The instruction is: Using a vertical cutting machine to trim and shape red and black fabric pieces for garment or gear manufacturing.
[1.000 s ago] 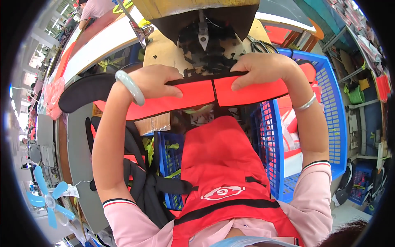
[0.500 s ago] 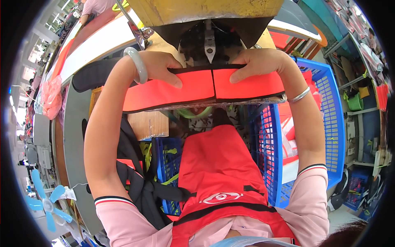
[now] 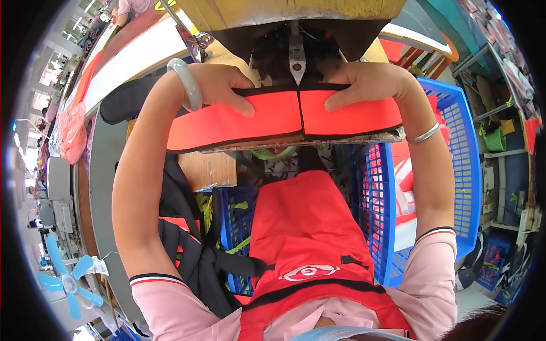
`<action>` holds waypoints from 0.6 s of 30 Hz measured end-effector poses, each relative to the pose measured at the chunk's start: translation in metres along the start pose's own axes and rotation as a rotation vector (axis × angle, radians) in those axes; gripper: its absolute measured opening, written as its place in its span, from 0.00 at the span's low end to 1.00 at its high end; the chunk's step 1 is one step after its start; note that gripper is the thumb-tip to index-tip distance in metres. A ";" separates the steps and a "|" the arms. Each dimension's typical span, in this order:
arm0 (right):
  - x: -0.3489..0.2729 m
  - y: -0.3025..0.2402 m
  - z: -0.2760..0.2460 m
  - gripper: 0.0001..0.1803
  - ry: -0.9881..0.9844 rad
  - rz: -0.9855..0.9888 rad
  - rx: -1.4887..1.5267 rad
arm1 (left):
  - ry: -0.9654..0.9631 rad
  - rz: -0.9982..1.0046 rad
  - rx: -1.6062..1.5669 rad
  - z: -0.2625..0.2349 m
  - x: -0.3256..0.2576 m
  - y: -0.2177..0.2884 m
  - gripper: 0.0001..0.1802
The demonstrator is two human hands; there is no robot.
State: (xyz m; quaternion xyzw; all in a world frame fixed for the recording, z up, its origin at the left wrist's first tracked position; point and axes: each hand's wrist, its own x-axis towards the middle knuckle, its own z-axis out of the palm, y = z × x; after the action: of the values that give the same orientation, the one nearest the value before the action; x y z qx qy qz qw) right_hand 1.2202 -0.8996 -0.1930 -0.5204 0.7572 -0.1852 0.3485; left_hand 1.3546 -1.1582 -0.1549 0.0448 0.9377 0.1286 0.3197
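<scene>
- Both forearms are reaching up from the lower edge, elbows spread, with the hands lying side by side under the sewing machine [image 3: 296, 34].
- The left hand [image 3: 219, 85] is pressing flat on the left half of the orange strip [image 3: 284, 116], fingers spread and thumb tucked toward the black edge; a pale bangle [image 3: 185, 82] is sitting on its wrist.
- The right hand [image 3: 369, 85] is pressing the right half, fingers curled over the top edge; a silver bracelet [image 3: 424, 133] is circling its wrist.
- The strip is lying flat across the table edge, orange with black binding along top and bottom and a dark seam down its middle, just below the needle [image 3: 297, 67].
- The presser foot is probably touching the fabric, though the shadow is hiding the contact.
- A blue basket [image 3: 455, 170] is standing at the right with red pieces inside.
- A pink bag [image 3: 71, 133] is lying far left.
- A blue fan [image 3: 65, 281] is sitting at lower left.
</scene>
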 end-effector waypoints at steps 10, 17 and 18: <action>-0.004 -0.003 0.002 0.26 0.095 -0.061 -0.029 | 0.059 -0.015 0.092 -0.003 0.001 -0.004 0.31; 0.006 0.016 0.002 0.24 0.135 -0.157 0.030 | 0.108 0.050 0.016 -0.006 0.010 -0.013 0.27; 0.000 0.018 0.004 0.24 0.141 -0.151 0.032 | 0.086 0.049 -0.002 -0.009 0.012 -0.011 0.26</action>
State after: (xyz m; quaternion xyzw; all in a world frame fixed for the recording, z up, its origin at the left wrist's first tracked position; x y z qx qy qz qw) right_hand 1.2109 -0.8918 -0.2072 -0.5561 0.7354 -0.2593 0.2875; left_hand 1.3397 -1.1682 -0.1584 0.0620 0.9491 0.1390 0.2757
